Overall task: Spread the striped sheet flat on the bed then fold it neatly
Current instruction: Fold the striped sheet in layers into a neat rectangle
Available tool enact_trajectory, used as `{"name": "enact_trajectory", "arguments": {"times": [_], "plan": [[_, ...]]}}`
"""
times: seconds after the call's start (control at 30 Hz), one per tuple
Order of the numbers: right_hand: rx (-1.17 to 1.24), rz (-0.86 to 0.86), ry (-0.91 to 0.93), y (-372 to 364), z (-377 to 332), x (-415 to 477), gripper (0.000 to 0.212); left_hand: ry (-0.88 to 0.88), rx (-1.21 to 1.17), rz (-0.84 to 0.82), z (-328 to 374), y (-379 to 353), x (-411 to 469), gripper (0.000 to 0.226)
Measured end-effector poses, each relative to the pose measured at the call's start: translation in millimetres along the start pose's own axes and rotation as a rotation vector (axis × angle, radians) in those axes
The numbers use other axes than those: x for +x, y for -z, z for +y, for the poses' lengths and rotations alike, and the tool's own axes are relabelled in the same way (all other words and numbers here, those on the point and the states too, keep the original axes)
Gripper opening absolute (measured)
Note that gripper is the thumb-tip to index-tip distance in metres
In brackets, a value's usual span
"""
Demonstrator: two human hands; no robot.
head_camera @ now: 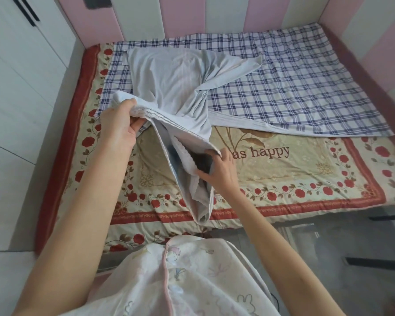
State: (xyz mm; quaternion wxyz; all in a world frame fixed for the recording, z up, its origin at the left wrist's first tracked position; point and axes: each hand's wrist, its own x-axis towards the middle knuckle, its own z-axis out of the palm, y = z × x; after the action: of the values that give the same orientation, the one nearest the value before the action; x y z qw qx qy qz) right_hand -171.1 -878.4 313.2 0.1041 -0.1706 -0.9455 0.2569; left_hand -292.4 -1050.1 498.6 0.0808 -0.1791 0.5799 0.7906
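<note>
1. The pale grey, faintly striped cotton sheet (169,83) is partly spread on the bed. Its far half lies flat and its middle is twisted into a tight knot of creases. Its near end is lifted off the bed in a long hanging fold.
2. A bunched edge of the sheet is gripped by the left hand (119,126), with the thumb pressed on top and the fingers curled underneath.
3. A lower layer of the same fold is pinched by the right hand (219,172). Its fingers are tucked into the cloth beside a strip of white eyelet trim.
4. The fold is stretched between the two hands, and below them it sags to a soft rounded point.
5. The far half of the sheet rests on a blue-and-white checked cloth (294,87), smooth and thin.
6. Under both lies a padded beige quilt with red rose borders (283,169), printed with the words "as happy".
7. The bed is enclosed by pink and white cushioned wall panels (169,14).
</note>
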Motion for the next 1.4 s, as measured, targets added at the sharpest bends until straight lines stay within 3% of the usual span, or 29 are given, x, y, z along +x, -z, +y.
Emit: {"name": "enact_trajectory", "arguments": {"times": [0.1, 0.4, 0.43, 0.53, 0.63, 0.7, 0.8, 0.9, 0.97, 1.03, 1.1, 1.17, 1.23, 1.3, 1.33, 1.4], "plan": [[-0.034, -0.016, -0.122, -19, -15, -12, 0.067, -0.008, 0.003, -0.008, 1, -2, -2, 0.010], [0.167, -0.387, -0.331, -90, -49, -37, 0.052, 0.012, -0.047, 0.015, 5, -2, 1, 0.010], [0.165, -0.411, -0.376, -94, -46, -36, 0.057, 0.018, -0.055, 0.015, 6, -2, 1, 0.010], [0.196, -0.507, -0.601, -104, -41, -37, 0.113, 0.018, -0.062, 0.027, 7, -1, -2, 0.010], [0.543, -0.461, -0.921, -113, -45, -32, 0.136, -0.029, -0.061, 0.044, 11, -1, -5, 0.010], [0.649, -0.408, -0.943, -119, -41, -30, 0.130, -0.060, -0.058, 0.056, 15, -2, -6, 0.008], [0.685, -0.237, -0.867, -122, -27, -32, 0.082, -0.092, -0.085, 0.051, 20, -3, -4, 0.005], [0.380, -0.150, -0.649, -106, 1, -37, 0.091, -0.107, -0.080, 0.079, 21, 1, 2, 0.018], [0.162, -0.199, -0.532, -101, 34, -36, 0.060, -0.110, -0.081, 0.098, 21, 4, 6, 0.028], [0.108, -0.285, -0.566, -99, 74, -36, 0.027, -0.099, -0.064, 0.112, 18, 8, 8, 0.030], [0.135, -0.367, -0.590, -87, 97, -35, 0.022, -0.082, -0.048, 0.121, 10, 14, 13, 0.024], [0.144, -0.314, -0.604, -62, 109, -29, 0.023, -0.048, -0.069, 0.100, 5, 19, 14, 0.015], [0.206, -0.055, -0.640, -21, 112, -18, 0.018, -0.052, -0.075, 0.132, 5, 28, 21, 0.014], [0.180, 0.226, -0.548, 22, 120, -11, 0.015, -0.098, -0.065, 0.206, 7, 44, 30, 0.023], [0.097, 0.237, -0.441, 41, 124, -8, 0.015, -0.127, -0.005, 0.232, 8, 49, 34, 0.025], [-0.155, 0.004, -0.315, 63, 134, -5, 0.029, -0.152, 0.150, 0.231, -1, 55, 42, 0.025]]}}
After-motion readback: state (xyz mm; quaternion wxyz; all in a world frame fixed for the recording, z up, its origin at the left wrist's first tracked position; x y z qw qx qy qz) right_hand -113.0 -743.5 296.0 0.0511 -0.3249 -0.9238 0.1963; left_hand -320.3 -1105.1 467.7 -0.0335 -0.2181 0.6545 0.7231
